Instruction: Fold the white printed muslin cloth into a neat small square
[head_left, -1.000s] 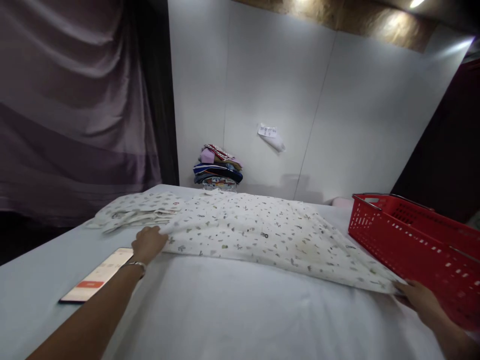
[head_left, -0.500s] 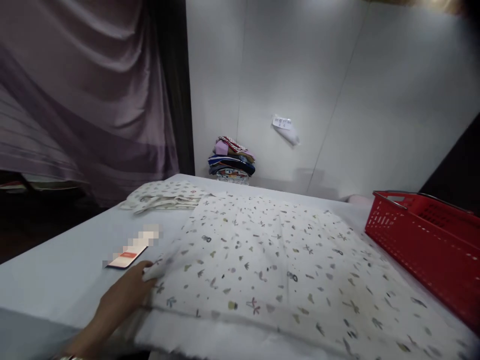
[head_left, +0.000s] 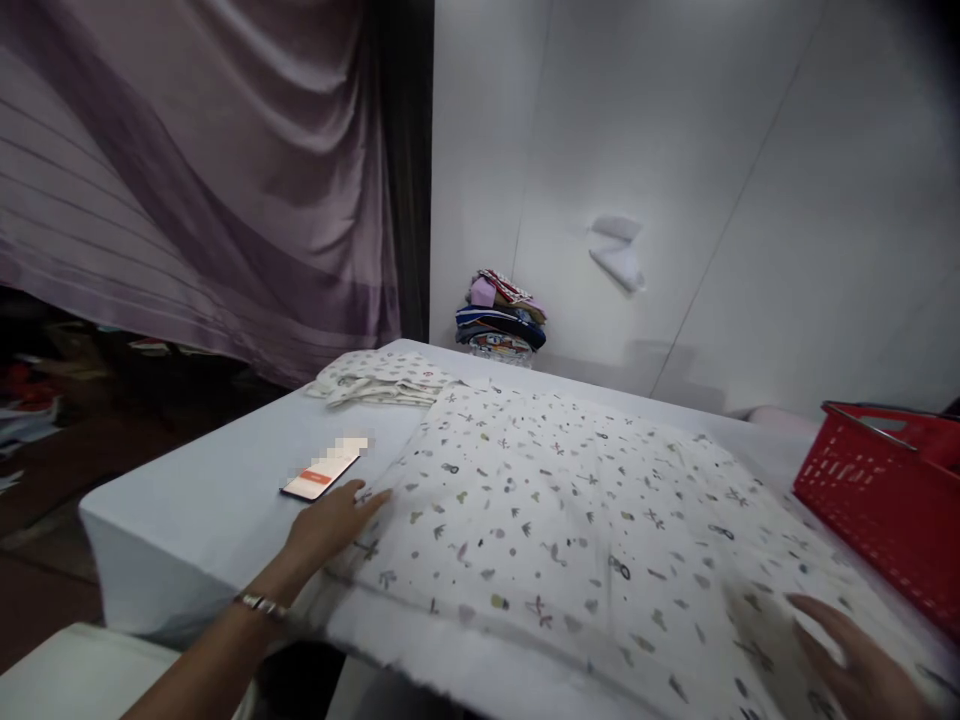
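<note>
Lying flat on the white cloth-covered table (head_left: 210,470): thin white fabric sheet with small scattered motifs (head_left: 570,510), shallow creases. Left edge points away toward the white panel wall (head_left: 675,120); near-right corner out of frame, so can't call the long axis. Left hand (head_left: 337,522) at left edge, fingertips parted. Right hand (head_left: 855,645) over near-right area, fingers curved but blurred, can't tell if pinching. Red perforated plastic basket (head_left: 885,510) alongside, right.

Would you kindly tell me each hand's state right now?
Left hand: open, at the left edge of the printed cloth.
Right hand: blurred; cannot be told.
</note>
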